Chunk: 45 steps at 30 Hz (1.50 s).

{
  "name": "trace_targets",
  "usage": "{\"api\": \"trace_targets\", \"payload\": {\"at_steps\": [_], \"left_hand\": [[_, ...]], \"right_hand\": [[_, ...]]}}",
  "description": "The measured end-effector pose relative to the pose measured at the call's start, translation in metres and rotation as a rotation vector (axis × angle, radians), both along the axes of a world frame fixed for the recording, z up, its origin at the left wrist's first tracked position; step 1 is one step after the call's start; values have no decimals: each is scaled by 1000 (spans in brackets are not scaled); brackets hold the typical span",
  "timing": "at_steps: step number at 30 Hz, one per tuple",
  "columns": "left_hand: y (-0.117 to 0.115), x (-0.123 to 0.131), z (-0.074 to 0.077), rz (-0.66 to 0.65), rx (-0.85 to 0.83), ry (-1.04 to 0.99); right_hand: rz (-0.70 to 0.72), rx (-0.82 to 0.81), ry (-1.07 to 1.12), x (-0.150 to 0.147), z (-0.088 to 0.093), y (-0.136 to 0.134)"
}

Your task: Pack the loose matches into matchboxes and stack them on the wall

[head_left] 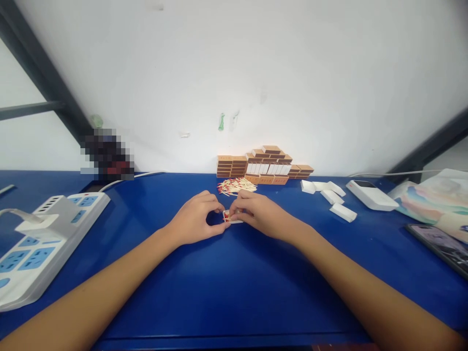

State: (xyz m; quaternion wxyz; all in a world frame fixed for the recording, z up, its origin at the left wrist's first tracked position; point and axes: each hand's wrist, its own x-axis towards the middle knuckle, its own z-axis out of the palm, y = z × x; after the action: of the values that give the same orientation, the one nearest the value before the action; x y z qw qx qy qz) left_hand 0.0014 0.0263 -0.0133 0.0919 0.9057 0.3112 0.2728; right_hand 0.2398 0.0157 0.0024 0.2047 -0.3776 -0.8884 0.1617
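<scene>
A small white matchbox tray with red-tipped matches in it lies on the blue table between my hands. My left hand grips the tray's left end, its thumb at the near side and its fingers at the far side. Over the right part of the tray, my right hand has its fingertips bent down in a pinch among the matches; the fingers partly hide the tray. Just beyond is a heap of loose matches, red heads mostly toward the left.
Stacked matchboxes stand against the wall. Several white trays lie at right, near a white device, a phone and a plastic packet. A power strip with a plug occupies the left of the table.
</scene>
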Motion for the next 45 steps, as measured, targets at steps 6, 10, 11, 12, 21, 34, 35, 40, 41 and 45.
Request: {"api": "trace_targets", "payload": {"at_steps": [6, 10, 11, 12, 21, 34, 35, 40, 41, 45], "left_hand": [[-1, 1, 1, -20, -2, 3], [-2, 2, 2, -24, -5, -2], [-2, 2, 3, -24, -6, -2], [-2, 2, 3, -23, -3, -3], [1, -1, 3, 18, 34, -16], [-1, 0, 5, 86, 22, -99], [0, 0, 5, 92, 28, -99], [1, -3, 7, 76, 68, -65], [2, -3, 8, 82, 81, -64], [4, -4, 8, 42, 79, -30]], "right_hand": [[61, -34, 24, -6, 4, -8], [47, -90, 15, -8, 4, -9], [40, -96, 23, -8, 4, -9], [29, -97, 36, -8, 5, -9], [-46, -17, -11, -4, 13, -9], [-328, 162, 30, 45, -8, 46], [-308, 162, 27, 41, -11, 47], [-269, 145, -4, 15, -18, 52], [-269, 138, -11, 11, -19, 55], [-238, 93, -19, 8, -20, 60]]}}
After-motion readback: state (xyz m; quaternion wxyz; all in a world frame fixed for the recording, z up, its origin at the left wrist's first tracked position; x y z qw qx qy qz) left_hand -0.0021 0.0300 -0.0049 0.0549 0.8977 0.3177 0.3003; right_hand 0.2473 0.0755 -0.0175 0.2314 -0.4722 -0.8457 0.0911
